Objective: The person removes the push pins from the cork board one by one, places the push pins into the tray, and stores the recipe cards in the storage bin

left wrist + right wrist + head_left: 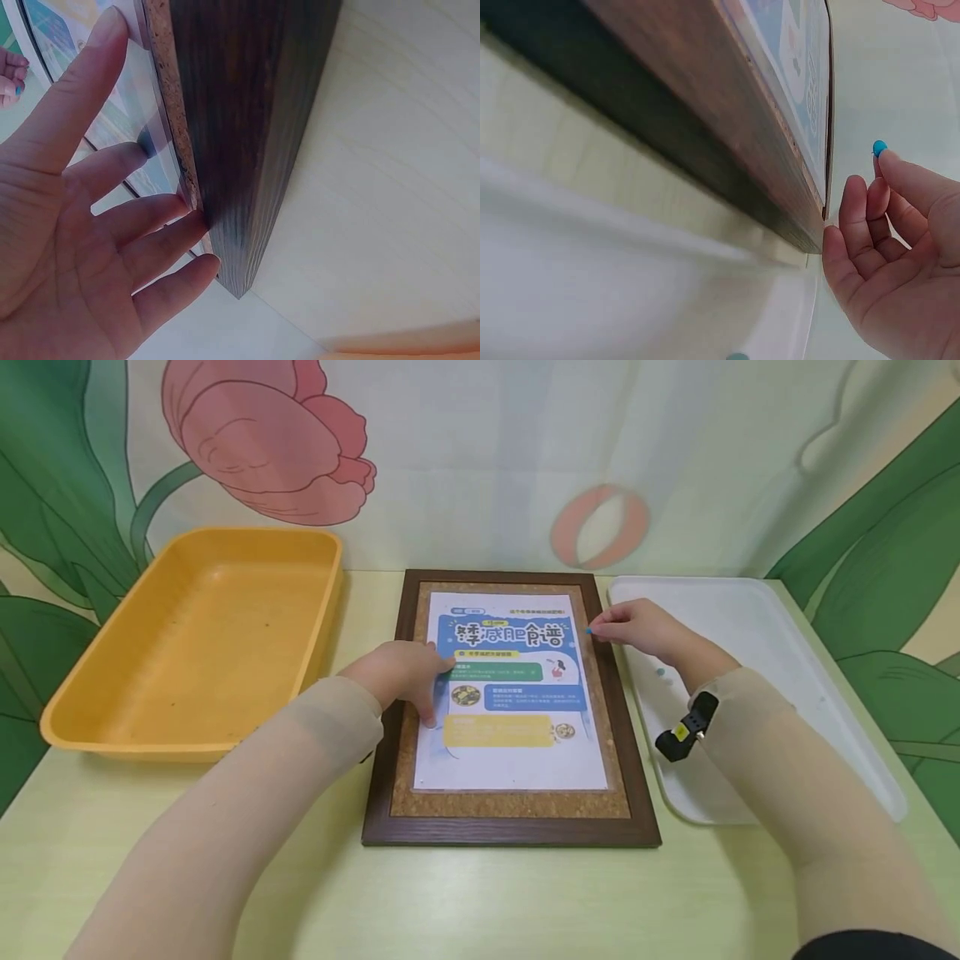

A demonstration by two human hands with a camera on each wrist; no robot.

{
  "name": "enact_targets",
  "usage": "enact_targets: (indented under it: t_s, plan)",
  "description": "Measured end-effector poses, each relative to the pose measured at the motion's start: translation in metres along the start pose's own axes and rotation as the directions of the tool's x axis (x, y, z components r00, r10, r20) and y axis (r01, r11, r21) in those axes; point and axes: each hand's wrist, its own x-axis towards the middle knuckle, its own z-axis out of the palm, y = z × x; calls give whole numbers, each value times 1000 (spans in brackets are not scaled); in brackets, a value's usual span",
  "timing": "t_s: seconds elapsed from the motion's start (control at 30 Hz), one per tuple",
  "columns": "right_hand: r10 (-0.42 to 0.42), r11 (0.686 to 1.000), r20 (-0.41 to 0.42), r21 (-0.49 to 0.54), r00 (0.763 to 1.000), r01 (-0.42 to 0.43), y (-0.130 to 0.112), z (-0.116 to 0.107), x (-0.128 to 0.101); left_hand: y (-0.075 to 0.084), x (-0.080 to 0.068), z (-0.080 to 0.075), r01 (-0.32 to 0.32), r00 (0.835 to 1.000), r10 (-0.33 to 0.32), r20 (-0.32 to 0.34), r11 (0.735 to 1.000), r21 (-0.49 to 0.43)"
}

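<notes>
A cork board [510,806] in a dark wooden frame [510,833] lies flat on the table [480,902], with a printed sheet [513,693] resting on the cork. The left hand [401,672] lies on the sheet's left edge with its fingers [120,161] straight and spread, pressing the paper flat; the frame's left rail runs just beside the fingertips. The right hand [637,628] hovers at the frame's upper right edge, its thumb and forefinger pinched together on a small blue pushpin [588,631], the other fingers [859,225] loosely curled. A yellow tray [187,643] stands to the left of the left hand, apart from the frame. A white tray [750,610] lies under and to the right of the right hand, its edge just beside the frame, and a small blue item [661,672] rests in it near the wrist. Bare table surface extends in front of the frame, toward the person. A painted wall [480,452] bounds the table behind both trays.
</notes>
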Motion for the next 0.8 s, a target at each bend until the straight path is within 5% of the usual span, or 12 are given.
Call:
enact_targets:
  t_s: [0.8]
  plan:
    - [47,999,-1,2,999,-47,23,-11,-14,-2,4,3,-6,1000,6,-10,1000,3]
